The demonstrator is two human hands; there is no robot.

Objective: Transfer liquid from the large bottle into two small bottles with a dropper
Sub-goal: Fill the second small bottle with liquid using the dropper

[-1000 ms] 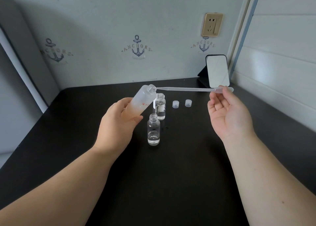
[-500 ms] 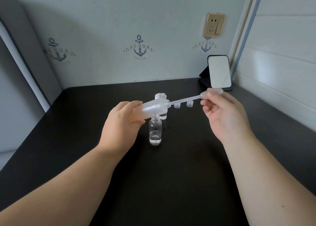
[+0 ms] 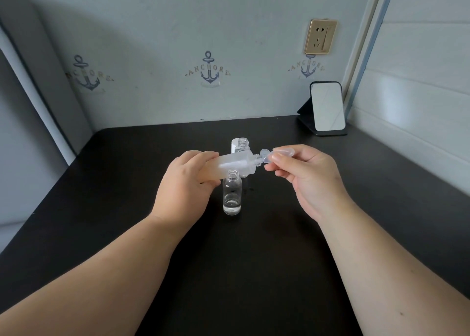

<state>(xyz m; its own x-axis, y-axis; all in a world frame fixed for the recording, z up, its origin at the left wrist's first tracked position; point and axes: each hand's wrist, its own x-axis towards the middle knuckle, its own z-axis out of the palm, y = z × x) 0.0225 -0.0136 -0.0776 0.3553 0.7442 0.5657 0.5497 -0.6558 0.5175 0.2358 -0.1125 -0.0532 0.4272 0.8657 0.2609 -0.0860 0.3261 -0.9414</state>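
One large frosted bottle (image 3: 234, 164), two small clear bottles (image 3: 232, 196) (image 3: 242, 145), one dropper (image 3: 276, 155), one cap partly visible (image 3: 264, 152), one mirror (image 3: 328, 109), one wall socket (image 3: 321, 36), three anchor decals (image 3: 209, 69) (image 3: 87, 75) (image 3: 307, 68), two hands (image 3: 185, 183) (image 3: 309, 175).

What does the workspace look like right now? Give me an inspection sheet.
Surface: black matte table.
Job's things: frosted large plastic bottle tilted near level, clear plastic dropper pushed into its neck; nearer clear small glass bottle upright, uncapped, a little liquid; farther small clear bottle uncapped.
Clutter: black-framed standing mirror.
Hands: left hand grips large bottle; right hand pinches dropper bulb.
Cables: nothing seen.
Surroundings: gold wall socket, anchor-print wallpaper.
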